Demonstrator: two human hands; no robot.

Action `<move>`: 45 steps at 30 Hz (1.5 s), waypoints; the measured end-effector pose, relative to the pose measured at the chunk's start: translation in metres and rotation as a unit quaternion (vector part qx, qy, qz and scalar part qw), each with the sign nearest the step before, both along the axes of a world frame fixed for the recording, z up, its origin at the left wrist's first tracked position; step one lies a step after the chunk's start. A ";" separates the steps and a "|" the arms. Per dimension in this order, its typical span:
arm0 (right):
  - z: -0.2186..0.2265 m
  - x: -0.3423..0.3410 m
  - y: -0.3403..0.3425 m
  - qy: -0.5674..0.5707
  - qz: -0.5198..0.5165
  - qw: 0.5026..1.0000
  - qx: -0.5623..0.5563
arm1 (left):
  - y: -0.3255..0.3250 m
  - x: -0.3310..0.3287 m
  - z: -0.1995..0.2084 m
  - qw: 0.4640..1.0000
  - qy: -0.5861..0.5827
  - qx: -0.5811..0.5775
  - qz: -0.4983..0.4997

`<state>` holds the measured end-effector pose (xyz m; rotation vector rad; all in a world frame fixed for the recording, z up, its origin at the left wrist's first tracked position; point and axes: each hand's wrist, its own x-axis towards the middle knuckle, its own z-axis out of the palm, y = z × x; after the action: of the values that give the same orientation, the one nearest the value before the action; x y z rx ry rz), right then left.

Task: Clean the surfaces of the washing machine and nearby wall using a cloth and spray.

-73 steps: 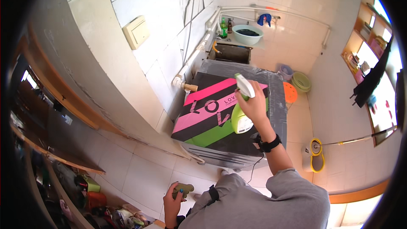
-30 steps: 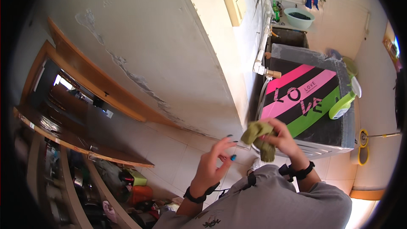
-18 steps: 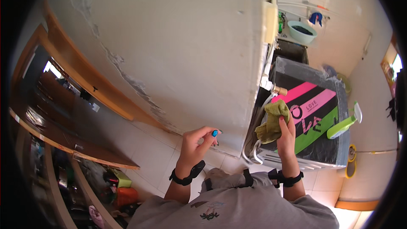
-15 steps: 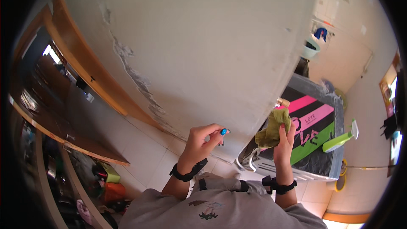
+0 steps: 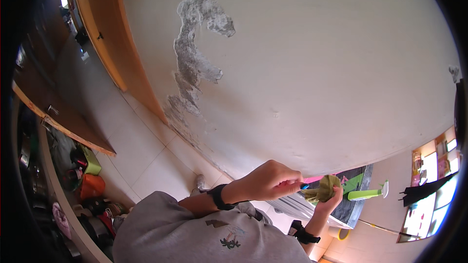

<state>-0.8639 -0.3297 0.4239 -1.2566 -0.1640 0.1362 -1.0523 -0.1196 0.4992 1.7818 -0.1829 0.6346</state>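
Observation:
My right hand (image 5: pixel 334 198) is closed round a bunched olive-green cloth (image 5: pixel 324 188), held up in front of a low appliance with a black, pink and green patterned top (image 5: pixel 353 181). Just left of the cloth is my left hand (image 5: pixel 274 181), its fingers curled in and the thumb pressed against them. A bright blue spot shows at the thumb tip, close to the cloth's edge; what the fingers hold, if anything, is hidden. Beyond the right hand a light-green spray bottle (image 5: pixel 364 194) with a white trigger head appears on the appliance's far side.
A pale wall (image 5: pixel 312 73) with peeling plaster (image 5: pixel 191 58) rises close ahead. On the left are a wooden door (image 5: pixel 105 24) and a shelf unit (image 5: pixel 63 175) holding pots and an orange item (image 5: pixel 92 186). A dark umbrella-like thing (image 5: pixel 425 191) hangs by the right windows.
My view has turned left, bringing more wall into sight. The left hand has moved right toward the cloth, which stays in my right hand. The appliance now appears lower and partly behind the wall.

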 end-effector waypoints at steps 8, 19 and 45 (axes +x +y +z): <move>-0.002 0.003 0.010 0.024 -0.015 0.998 0.048 | 0.025 -0.012 -0.002 1.000 -0.023 -0.017 0.008; 0.001 -0.004 0.022 0.087 -0.025 0.994 0.062 | 0.039 -0.018 -0.003 1.000 0.015 -0.015 0.012; 0.028 0.030 0.043 -0.002 0.208 0.959 0.194 | 0.005 0.030 0.040 0.959 0.041 0.210 0.185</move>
<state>-0.8337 -0.2865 0.4524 -0.8164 -0.4367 0.4431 -1.0228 -0.1148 0.5391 2.2776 0.0839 0.8297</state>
